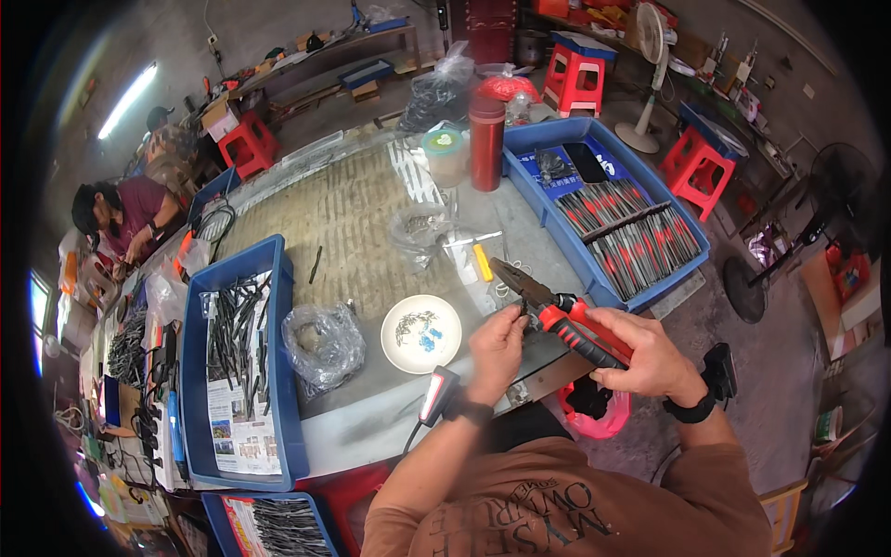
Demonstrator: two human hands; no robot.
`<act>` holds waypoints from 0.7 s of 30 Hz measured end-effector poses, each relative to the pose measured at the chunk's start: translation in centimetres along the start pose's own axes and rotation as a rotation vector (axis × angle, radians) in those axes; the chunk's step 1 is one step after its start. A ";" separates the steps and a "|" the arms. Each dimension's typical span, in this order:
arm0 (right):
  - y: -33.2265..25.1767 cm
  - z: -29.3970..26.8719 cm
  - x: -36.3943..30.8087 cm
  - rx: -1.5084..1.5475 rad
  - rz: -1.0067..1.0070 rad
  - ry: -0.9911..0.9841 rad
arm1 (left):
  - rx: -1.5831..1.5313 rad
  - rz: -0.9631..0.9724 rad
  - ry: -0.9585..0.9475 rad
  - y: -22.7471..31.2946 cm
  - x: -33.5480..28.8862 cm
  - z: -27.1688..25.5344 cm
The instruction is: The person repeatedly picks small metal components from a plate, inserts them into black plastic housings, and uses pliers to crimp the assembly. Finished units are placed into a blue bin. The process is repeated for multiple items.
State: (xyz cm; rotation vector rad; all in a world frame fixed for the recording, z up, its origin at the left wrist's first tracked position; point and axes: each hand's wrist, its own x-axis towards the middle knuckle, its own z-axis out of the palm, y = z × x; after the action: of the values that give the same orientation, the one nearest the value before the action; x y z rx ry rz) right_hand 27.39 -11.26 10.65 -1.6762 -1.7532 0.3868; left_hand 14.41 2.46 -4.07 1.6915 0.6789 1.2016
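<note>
Head view: right hand (645, 357) was wrapped around the red-and-black handles of the pliers (557, 311), right of centre, nose pointing up-left so the tip sat over the worktop (371, 232). Left hand (497, 348) had its fingers pinched closed at the pliers' joint, probably steadying a small part; too small to tell what. White plate (422, 332) of small bits sat just left of the hands, within easy reach. Blue bins flanked both sides.

plate (422, 348) on the table (362, 223) between left bin (200, 371) and right bin (548, 139), bag (323, 342) beside it
</note>
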 end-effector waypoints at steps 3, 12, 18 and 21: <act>-0.4 -0.7 0.2 -0.016 0.012 -0.003 | 0.025 0.040 0.000 0.1 0.1 0.0; -1.2 -0.7 0.6 -0.121 -0.058 -0.031 | 0.099 0.122 0.005 0.0 0.0 0.0; -1.5 -2.0 0.3 -0.048 -0.047 0.061 | 0.079 0.106 -0.014 0.2 0.0 -0.1; -1.7 -2.3 -0.1 -0.114 -0.062 0.116 | 0.080 0.106 -0.003 0.3 0.0 0.1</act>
State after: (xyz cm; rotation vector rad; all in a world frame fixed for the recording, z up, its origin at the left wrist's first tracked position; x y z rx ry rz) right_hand 27.54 -12.08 13.40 -1.6828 -1.7652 0.1607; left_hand 14.46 2.36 -3.82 1.8145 0.6495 1.2595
